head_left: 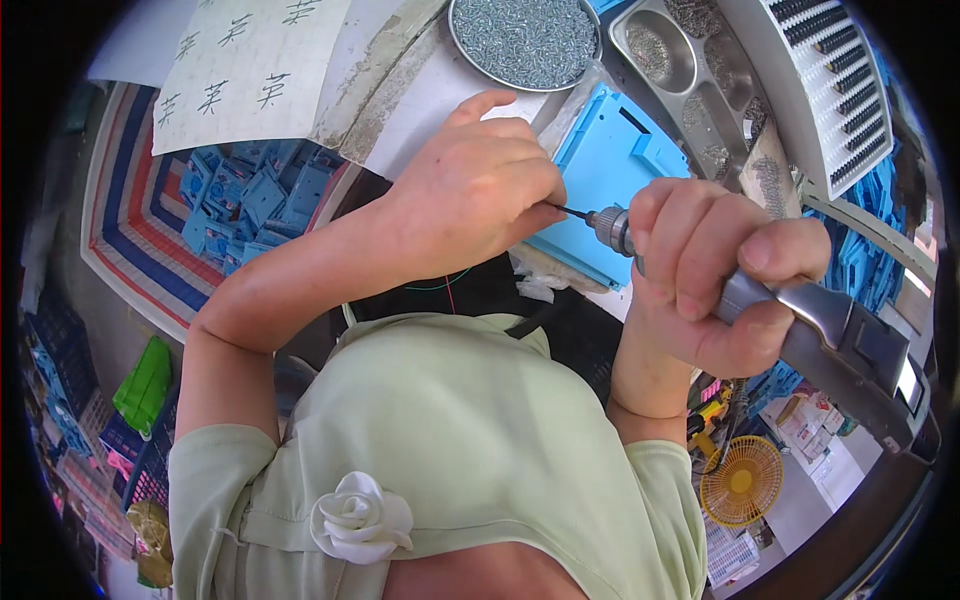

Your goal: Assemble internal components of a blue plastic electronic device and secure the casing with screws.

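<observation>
A grey electric screwdriver is gripped in my right hand, its metal chuck and thin dark bit pointing left. My left hand meets the tip of that bit with thumb and forefinger closed together. What sits between those fingertips, perhaps a small part, is hidden. Under and behind the bit lies a light blue plastic housing with raised edges, on the worktable. Just beyond my left hand stands a round metal dish filled with small silver screws.
A metal tray with compartments holds small parts at the back right, beside a white box with rows of black pieces. Left, a striped bag contains blue plastic parts. Paper with handwriting lies at back left. A yellow fan stands lower right.
</observation>
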Demonstrator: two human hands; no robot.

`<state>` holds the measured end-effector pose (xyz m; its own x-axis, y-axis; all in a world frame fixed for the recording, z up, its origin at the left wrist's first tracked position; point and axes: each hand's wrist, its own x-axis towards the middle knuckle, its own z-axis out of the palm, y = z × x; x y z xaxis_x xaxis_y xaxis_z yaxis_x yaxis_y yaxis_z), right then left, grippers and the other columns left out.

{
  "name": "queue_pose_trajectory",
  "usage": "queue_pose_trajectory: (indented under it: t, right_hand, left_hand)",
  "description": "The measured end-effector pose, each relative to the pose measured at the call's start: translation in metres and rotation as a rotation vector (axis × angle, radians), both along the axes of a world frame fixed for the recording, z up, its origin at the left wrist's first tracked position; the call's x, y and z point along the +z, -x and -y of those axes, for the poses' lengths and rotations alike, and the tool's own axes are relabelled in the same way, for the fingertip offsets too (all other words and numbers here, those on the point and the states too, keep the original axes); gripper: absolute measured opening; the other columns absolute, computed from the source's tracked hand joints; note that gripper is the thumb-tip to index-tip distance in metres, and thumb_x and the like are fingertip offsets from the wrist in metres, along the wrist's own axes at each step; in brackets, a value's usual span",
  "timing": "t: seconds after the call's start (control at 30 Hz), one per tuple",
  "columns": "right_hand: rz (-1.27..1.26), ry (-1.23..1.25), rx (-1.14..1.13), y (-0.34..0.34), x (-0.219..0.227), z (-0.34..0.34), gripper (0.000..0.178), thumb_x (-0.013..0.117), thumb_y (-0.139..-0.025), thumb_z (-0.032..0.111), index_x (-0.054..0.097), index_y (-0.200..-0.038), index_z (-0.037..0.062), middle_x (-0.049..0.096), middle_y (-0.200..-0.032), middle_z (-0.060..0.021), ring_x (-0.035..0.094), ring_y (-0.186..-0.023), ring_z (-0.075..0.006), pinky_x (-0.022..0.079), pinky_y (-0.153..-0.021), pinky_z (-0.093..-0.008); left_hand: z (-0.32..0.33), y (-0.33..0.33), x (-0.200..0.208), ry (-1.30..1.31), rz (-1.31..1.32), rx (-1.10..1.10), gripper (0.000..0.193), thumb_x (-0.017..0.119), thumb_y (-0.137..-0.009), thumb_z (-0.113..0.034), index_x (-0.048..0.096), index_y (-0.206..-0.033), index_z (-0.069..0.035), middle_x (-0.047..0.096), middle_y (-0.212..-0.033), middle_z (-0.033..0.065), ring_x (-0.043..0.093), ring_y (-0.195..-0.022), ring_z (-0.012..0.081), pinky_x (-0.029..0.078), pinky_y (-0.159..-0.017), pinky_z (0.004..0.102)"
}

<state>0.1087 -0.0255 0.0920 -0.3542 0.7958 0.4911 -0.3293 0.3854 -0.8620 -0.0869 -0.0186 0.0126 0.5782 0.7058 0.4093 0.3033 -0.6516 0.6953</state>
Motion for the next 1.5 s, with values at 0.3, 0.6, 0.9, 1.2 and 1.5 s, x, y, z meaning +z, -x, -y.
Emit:
queue_pose_trajectory:
  t: [0.3,0.6,0.9,1.2,1.5]
  right_hand:
    - [-0.066,0.192,-0.095,0.013,-0.019,0.036,0.03,0.078,-0.09,0.014,0.054,-0.104,0.0039,0.056,-0.067,-0.0059,0.055,-0.059,-0.0201,0.048,-0.063,-0.0371]
    - [0.206,-0.024,-0.123,0.027,-0.035,0.04,0.025,0.069,-0.098,0.017,0.046,-0.103,0.0075,0.054,-0.063,-0.004,0.053,-0.052,-0.0181,0.047,-0.058,-0.0375]
    - [-0.171,-0.043,-0.452,-0.083,-0.005,0.037,0.023,0.062,-0.098,0.009,0.052,-0.117,0.0054,0.051,-0.062,-0.0029,0.047,-0.051,-0.0159,0.042,-0.05,-0.0342]
    - [-0.223,-0.014,-0.625,-0.107,-0.053,0.013,0.014,0.065,-0.095,0.004,0.056,-0.104,0.0017,0.061,-0.075,-0.0061,0.054,-0.059,-0.012,0.047,-0.055,-0.0275]
    - [-0.109,0.086,-0.498,-0.095,-0.038,0.052,0.016,0.063,-0.097,0.014,0.051,-0.1,0.0054,0.05,-0.065,-0.0042,0.047,-0.053,-0.0148,0.042,-0.054,-0.0328]
  left_hand:
    - [-0.013,0.024,0.002,-0.008,0.008,-0.053,0.071,0.064,-0.071,-0.001,0.053,-0.141,-0.006,0.054,-0.146,0.0135,0.048,-0.137,0.0339,0.032,-0.117,0.0512]
    - [-0.011,0.012,-0.014,-0.004,0.103,0.09,0.052,0.052,-0.071,0.011,0.066,-0.119,-0.003,0.067,-0.12,0.0144,0.06,-0.113,0.0368,0.047,-0.101,0.0449]
    - [-0.013,-0.062,-0.007,-0.177,-0.017,-0.183,0.03,0.072,-0.08,-0.006,0.071,-0.11,-0.007,0.07,-0.117,0.0061,0.062,-0.112,0.0287,0.046,-0.096,0.0444]
    - [-0.01,-0.072,-0.001,-0.159,-0.184,-0.17,0.03,0.074,-0.08,-0.01,0.074,-0.11,-0.008,0.07,-0.123,0.0039,0.062,-0.113,0.0267,0.045,-0.099,0.0429]
    - [-0.008,-0.073,-0.002,-0.149,-0.198,-0.16,0.03,0.073,-0.081,-0.009,0.074,-0.111,-0.007,0.07,-0.123,0.0057,0.062,-0.112,0.0281,0.045,-0.098,0.0426]
